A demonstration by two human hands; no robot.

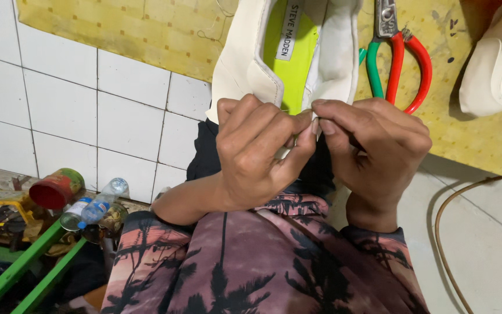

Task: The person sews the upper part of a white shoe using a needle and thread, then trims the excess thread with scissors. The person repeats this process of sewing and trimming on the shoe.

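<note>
Nearest the camera is the person's lap, covered by a dusky pink shirt [251,267] printed with dark palm trees. Just above it the two hands meet at the heel of a cream shoe [245,64]. The left hand [257,154] is curled closed, thumb and forefinger pinched on the heel edge. The right hand [373,154] is closed too, its fingertips pressed against the left's at the same spot; whatever small thing they pinch between them is hidden by the fingers themselves. The shoe lies with its opening up, toe pointing away, its bright green insole [289,58] showing, and it rests on a yellow patterned mat [146,35].

To the right of the shoe, on the same mat, lie pliers [399,55] with one red and one green handle, close to the shoe but apart from it. Further right, at the frame's edge, is a second cream shoe [498,70]. A brown cable [445,232] curves over the white tiled floor [59,99] on the right. On the left, well away from the hands, sit a red-lidded can [56,189], a plastic bottle [97,203] on its side, and green bars [24,267] amid clutter.
</note>
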